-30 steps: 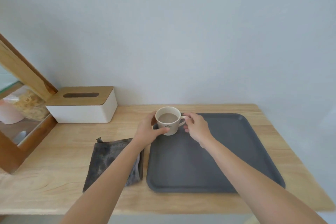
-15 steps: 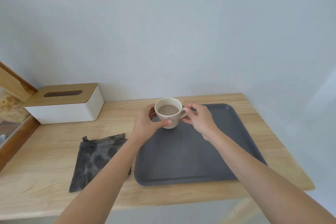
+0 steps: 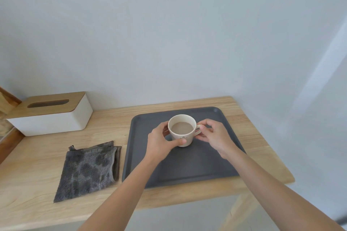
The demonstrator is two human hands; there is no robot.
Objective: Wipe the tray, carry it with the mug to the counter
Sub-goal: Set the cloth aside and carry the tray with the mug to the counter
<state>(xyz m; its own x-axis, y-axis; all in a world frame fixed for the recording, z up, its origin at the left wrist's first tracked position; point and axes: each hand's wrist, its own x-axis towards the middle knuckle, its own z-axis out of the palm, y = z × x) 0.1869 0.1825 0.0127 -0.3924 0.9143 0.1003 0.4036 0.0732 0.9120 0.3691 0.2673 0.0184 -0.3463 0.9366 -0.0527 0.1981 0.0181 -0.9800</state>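
A cream mug (image 3: 183, 138) holding a light brown drink stands upright over the middle of the dark grey tray (image 3: 187, 167), which lies flat on the wooden table (image 3: 37, 165). My left hand (image 3: 159, 143) wraps the mug's left side, thumb across its front. At the handle on the right, my right hand (image 3: 216, 138) pinches it between the fingers. Whether the mug's base touches the tray is hard to tell. To the left of the tray lies a folded grey cloth (image 3: 88, 170).
A white tissue box (image 3: 52, 120) with a wooden lid stands at the back left by the wall. A wooden frame edge (image 3: 7, 99) shows at the far left. The table's right end lies just past the tray; a table leg (image 3: 238, 212) shows below.
Both hands have carried the mug rightward from the tray's back left corner to over its middle. The camera view has shifted to the right.
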